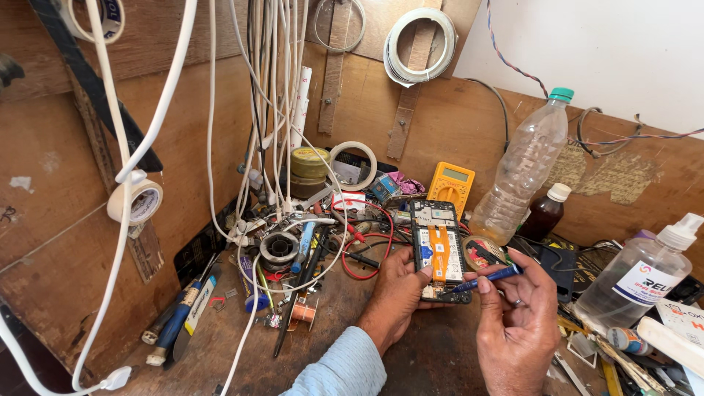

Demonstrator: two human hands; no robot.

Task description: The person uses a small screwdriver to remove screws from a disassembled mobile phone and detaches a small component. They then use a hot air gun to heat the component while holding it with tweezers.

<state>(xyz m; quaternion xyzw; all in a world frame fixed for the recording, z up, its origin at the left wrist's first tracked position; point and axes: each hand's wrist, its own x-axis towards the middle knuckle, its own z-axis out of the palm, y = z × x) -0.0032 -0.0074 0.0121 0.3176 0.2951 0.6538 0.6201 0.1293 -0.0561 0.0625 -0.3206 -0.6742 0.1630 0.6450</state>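
An opened mobile phone (438, 246) with its back cover off lies on the wooden bench, showing an orange flex strip and a blue part inside. My left hand (400, 287) grips its left edge near the bottom. My right hand (517, 312) holds a small blue-handled screwdriver (490, 278), whose tip touches the phone's lower right corner.
A yellow multimeter (451, 185) stands behind the phone. A clear plastic bottle (522, 169), a brown bottle (544, 213) and a spray bottle (645, 273) are at the right. White cables (273, 103), tape rolls (134, 202), a solder spool (279, 248), red probe leads and tools clutter the left.
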